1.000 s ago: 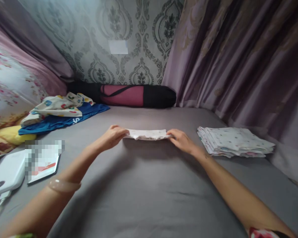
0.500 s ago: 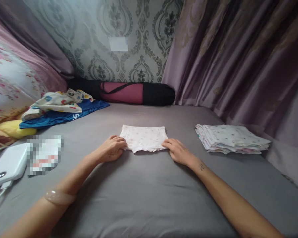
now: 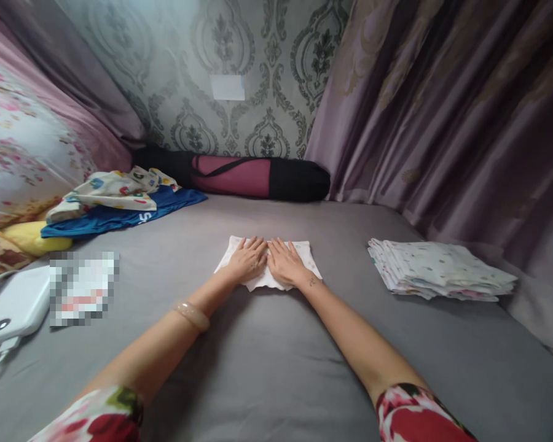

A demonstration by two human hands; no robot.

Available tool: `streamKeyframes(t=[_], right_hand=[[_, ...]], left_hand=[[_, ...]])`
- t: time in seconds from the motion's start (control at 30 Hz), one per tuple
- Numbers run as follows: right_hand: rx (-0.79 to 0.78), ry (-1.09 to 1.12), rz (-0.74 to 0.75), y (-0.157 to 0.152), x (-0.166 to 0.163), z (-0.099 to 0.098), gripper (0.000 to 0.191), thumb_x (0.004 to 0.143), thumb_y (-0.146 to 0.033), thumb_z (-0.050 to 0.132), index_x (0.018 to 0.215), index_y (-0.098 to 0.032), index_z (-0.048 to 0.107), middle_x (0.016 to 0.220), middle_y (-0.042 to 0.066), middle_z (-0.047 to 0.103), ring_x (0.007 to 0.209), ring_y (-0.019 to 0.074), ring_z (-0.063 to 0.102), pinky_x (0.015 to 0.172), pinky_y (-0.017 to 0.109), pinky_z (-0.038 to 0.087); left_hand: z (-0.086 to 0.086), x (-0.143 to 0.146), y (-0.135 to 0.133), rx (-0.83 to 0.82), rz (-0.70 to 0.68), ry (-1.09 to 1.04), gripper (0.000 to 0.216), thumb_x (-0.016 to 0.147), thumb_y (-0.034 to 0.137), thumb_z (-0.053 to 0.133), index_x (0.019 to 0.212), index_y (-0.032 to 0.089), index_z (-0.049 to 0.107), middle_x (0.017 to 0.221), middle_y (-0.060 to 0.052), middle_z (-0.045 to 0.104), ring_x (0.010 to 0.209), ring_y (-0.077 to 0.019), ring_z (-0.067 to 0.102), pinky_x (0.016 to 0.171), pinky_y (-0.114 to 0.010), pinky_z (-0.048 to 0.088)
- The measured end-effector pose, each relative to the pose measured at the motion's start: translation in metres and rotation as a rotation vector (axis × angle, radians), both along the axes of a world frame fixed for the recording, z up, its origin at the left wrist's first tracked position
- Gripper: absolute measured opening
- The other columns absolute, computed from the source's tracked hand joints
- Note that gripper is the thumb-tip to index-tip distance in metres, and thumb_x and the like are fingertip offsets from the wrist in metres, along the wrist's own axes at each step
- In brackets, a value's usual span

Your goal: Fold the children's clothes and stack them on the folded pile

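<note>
A small white garment with a faint print [image 3: 267, 282] lies folded on the grey sheet [image 3: 276, 356] in front of me. My left hand [image 3: 249, 259] rests flat on its left half, fingers stretched out and pointing away from me. Beside it, my right hand [image 3: 286, 263] lies flat on the right half, the two hands almost touching at the middle. Both palms hide much of the cloth; its outer corners and near edge still show.
To the right is a stack of folded printed cloths [image 3: 437, 267]. A white power bank [image 3: 16, 307] with a cable and a blurred-out packet [image 3: 85, 288] lie at left. Behind them are a blue garment [image 3: 101, 221] and a yellow plush [image 3: 37, 238]. A black-and-maroon bag [image 3: 230, 177] lies along the wall.
Both hands have let go of the garment's side edges and moved inward onto its top, fingers now spread flat. My forearms have come closer together, and the sleeves now show.
</note>
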State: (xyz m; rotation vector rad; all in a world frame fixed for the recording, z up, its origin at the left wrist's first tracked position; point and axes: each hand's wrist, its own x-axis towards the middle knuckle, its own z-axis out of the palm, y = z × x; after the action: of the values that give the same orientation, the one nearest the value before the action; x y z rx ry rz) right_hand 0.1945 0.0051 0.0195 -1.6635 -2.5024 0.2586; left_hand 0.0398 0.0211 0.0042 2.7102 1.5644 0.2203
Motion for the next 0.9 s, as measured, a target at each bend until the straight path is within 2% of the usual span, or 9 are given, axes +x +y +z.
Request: streamKeyframes(t=[0.23, 0.4, 0.5, 0.63, 0.77, 0.9], right_hand=[[-0.023, 0.017, -0.009, 0.006, 0.004, -0.008, 0.059, 0.095, -0.031, 0.023, 0.149, -0.008, 0.028, 0.155, 0.010, 0.026, 0.144, 0.0225, 0.018, 0.117, 0.045, 0.007], [-0.069, 0.004, 0.001, 0.007, 0.004, -0.001, 0.060, 0.094, -0.031, 0.024, 0.149, -0.007, 0.027, 0.156, 0.012, 0.024, 0.144, 0.0236, 0.017, 0.117, 0.046, 0.007], [-0.051, 0.029, 0.041, 0.003, 0.001, 0.004, 0.060, 0.094, -0.028, 0.024, 0.149, -0.006, 0.027, 0.157, 0.012, 0.021, 0.145, 0.0229, 0.015, 0.117, 0.046, 0.005], [-0.041, 0.053, 0.066, -0.005, -0.010, -0.001, 0.060, 0.093, -0.027, 0.024, 0.148, -0.004, 0.027, 0.156, 0.012, 0.024, 0.145, 0.0211, 0.017, 0.117, 0.042, 0.006], [-0.002, 0.056, 0.049, -0.008, -0.016, -0.009, 0.060, 0.092, -0.027, 0.026, 0.148, -0.004, 0.029, 0.155, 0.013, 0.025, 0.144, 0.0212, 0.018, 0.117, 0.042, 0.005], [-0.035, 0.066, 0.070, -0.005, -0.011, -0.004, 0.060, 0.093, -0.028, 0.025, 0.148, -0.004, 0.029, 0.156, 0.013, 0.025, 0.144, 0.0219, 0.018, 0.117, 0.043, 0.007]], left_hand=[[-0.006, -0.006, 0.005, -0.033, 0.016, -0.034, 0.054, 0.098, 0.039, 0.023, 0.145, 0.015, 0.037, 0.150, -0.014, 0.037, 0.140, -0.0317, 0.030, 0.111, -0.055, 0.023], [0.000, -0.005, 0.005, -0.064, 0.009, -0.003, 0.053, 0.098, 0.039, 0.025, 0.144, 0.016, 0.039, 0.151, -0.014, 0.035, 0.141, -0.0317, 0.028, 0.111, -0.056, 0.023], [0.003, -0.005, 0.000, -0.008, 0.068, 0.017, 0.051, 0.099, 0.037, 0.022, 0.141, 0.015, 0.042, 0.150, -0.015, 0.038, 0.141, -0.0305, 0.029, 0.111, -0.054, 0.022], [-0.005, -0.010, -0.006, 0.035, 0.187, -0.010, 0.053, 0.099, 0.033, 0.021, 0.141, 0.010, 0.042, 0.148, -0.017, 0.040, 0.139, -0.0311, 0.031, 0.112, -0.052, 0.022], [-0.011, -0.013, -0.004, 0.017, 0.193, -0.019, 0.053, 0.099, 0.034, 0.024, 0.142, 0.010, 0.041, 0.149, -0.018, 0.037, 0.140, -0.0319, 0.030, 0.113, -0.052, 0.021], [-0.002, -0.010, -0.007, -0.030, 0.208, -0.003, 0.053, 0.098, 0.034, 0.025, 0.142, 0.009, 0.041, 0.150, -0.018, 0.036, 0.140, -0.0325, 0.029, 0.113, -0.052, 0.022]])
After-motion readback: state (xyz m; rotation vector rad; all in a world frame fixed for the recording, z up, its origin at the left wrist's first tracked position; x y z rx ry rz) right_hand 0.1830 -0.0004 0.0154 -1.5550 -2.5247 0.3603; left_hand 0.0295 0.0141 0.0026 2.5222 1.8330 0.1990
